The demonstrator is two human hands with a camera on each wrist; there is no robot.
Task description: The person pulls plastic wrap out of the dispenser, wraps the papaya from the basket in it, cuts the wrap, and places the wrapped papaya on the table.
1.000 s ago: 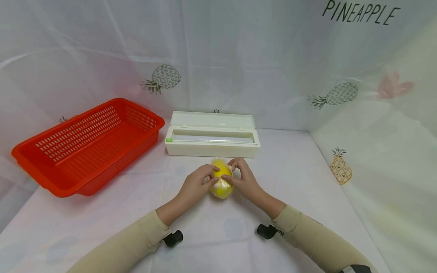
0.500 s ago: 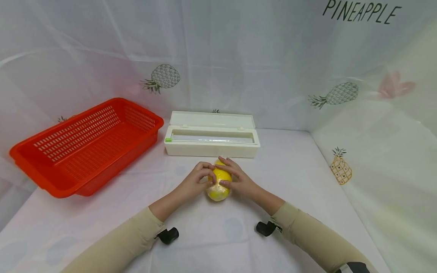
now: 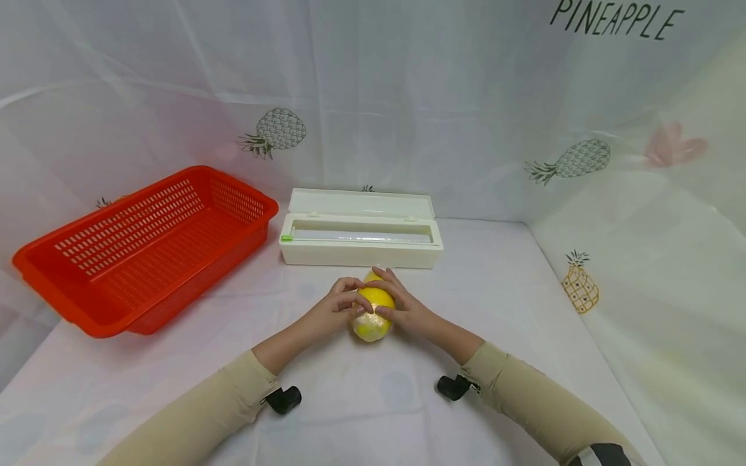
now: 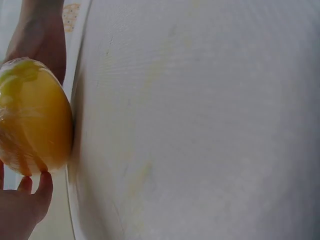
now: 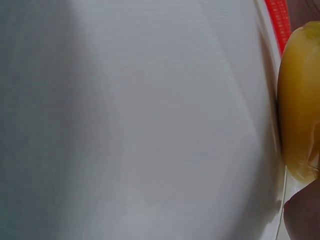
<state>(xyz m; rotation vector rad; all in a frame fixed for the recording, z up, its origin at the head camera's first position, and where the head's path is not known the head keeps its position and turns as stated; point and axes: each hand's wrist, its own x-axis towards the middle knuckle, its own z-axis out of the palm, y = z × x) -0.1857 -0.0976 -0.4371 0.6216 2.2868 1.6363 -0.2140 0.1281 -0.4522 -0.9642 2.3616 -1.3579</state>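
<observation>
A yellow fruit (image 3: 373, 329), wrapped in glossy clear cling film, lies on the white cloth in front of the person. From its left side the left hand (image 3: 333, 309) holds it, with bent fingers over the top. The right hand (image 3: 410, 314) grips the other side, thumb near the middle and fingers round the far end. In the left wrist view the fruit (image 4: 35, 117) shows a greenish patch at one end, and left fingertips touch its lower end. Part of the fruit (image 5: 300, 100) is cut off in the right wrist view. The fingers hide much of its upper surface.
Just beyond the hands stands a white cling film dispenser (image 3: 361, 254), its lid raised and a green piece at its left end. A red perforated basket (image 3: 140, 304) stands at the left. Printed cloth walls (image 3: 408, 129) rise behind and at the right.
Both hands have shifted slightly left and nearer with the fruit. The right fingers, earlier curled at its side, now reach over its far end; the left fingers have resettled on top.
</observation>
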